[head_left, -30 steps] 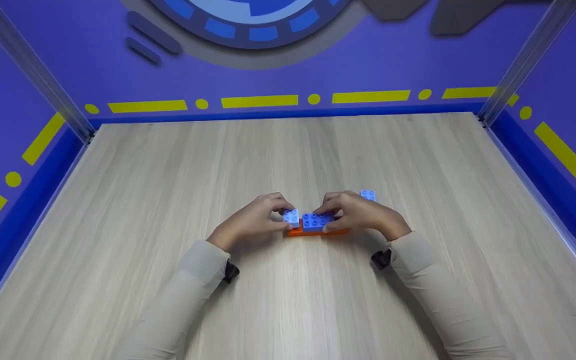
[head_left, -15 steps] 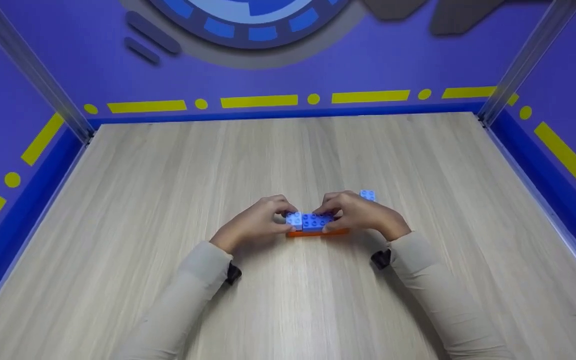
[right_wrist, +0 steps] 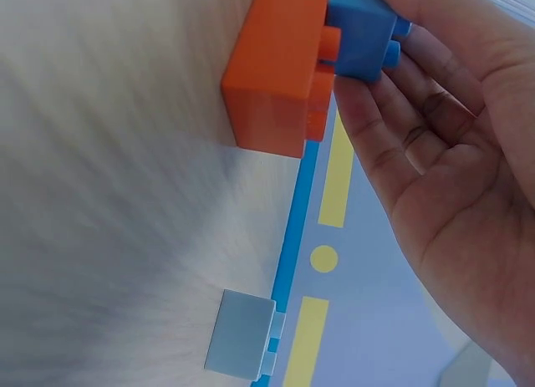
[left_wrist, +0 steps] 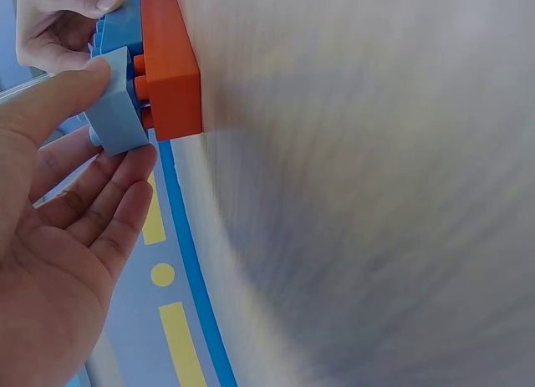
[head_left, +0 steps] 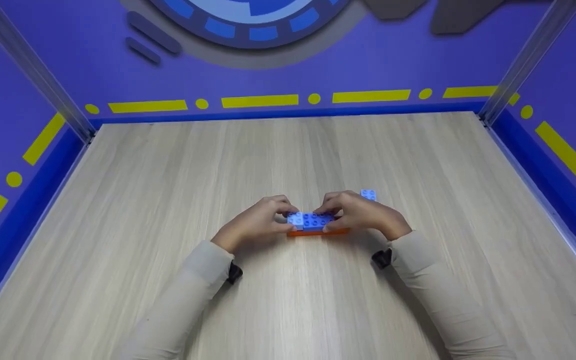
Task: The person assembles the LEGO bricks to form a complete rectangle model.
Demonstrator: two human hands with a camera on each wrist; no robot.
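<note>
The left hand (head_left: pixel 258 221) pinches a small light blue brick (left_wrist: pixel 119 111) between thumb and fingers. In the left wrist view that brick sits slightly tilted over the studs at one end of a long orange brick (left_wrist: pixel 173 86), a gap showing beneath it. Against its side stands a darker blue brick (head_left: pixel 316 221), gripped by the right hand (head_left: pixel 363 215) by its long sides. In the right wrist view the darker blue brick (right_wrist: pixel 361 28) rests on the orange brick (right_wrist: pixel 276 78), whose end studs are uncovered.
A second light blue brick (head_left: pixel 368 194) stands on the wooden table (head_left: pixel 288 300) just behind the right hand. Blue and purple panels (head_left: pixel 288 75) with yellow marks border the table at the back and both sides.
The left hand has moved slightly right with the light blue brick, closing the gap to the darker blue brick. The right hand has stayed in place.
</note>
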